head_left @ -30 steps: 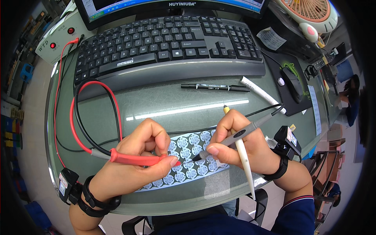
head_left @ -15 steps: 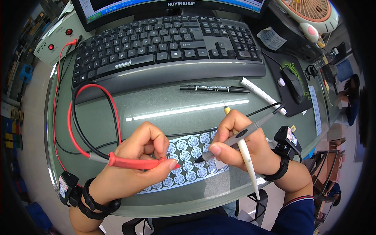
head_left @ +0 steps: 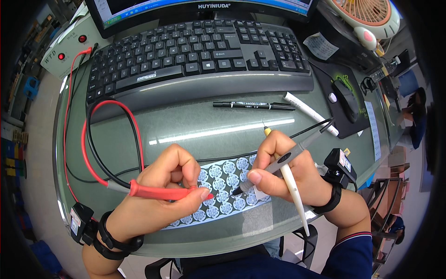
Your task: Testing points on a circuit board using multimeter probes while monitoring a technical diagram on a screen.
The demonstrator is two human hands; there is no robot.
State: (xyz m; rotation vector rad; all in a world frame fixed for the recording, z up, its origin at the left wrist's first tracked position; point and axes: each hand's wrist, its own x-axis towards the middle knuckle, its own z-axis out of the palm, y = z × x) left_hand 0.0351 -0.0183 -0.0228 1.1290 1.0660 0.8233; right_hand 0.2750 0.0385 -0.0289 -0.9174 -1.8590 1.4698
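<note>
A panel of round circuit boards (head_left: 230,181) lies on the table between my hands. My left hand (head_left: 165,186) grips a red test probe (head_left: 155,191), its tip pointing right over the panel. In my right hand (head_left: 290,169) is a grey test probe (head_left: 285,158), its dark tip low over the panel's middle. That same hand also holds a cream, tapered pen-like tool (head_left: 291,188) with a yellow collar and a thin needle, slanting across the palm with the needle end pointing away from me. Whether either probe tip touches a board I cannot tell.
Beyond the panel stand a black keyboard (head_left: 200,60) and a monitor (head_left: 204,6). A black marker (head_left: 253,106) and a white marker (head_left: 311,114) lie before the keyboard. Right are a mouse (head_left: 346,100) and a fan (head_left: 367,18); a grey box (head_left: 72,46) with red lamps is left. Probe cables loop leftward.
The grey probe's tip has shifted slightly right and toward me over the panel, and its rear end has tipped up a little. My left hand stays in place.
</note>
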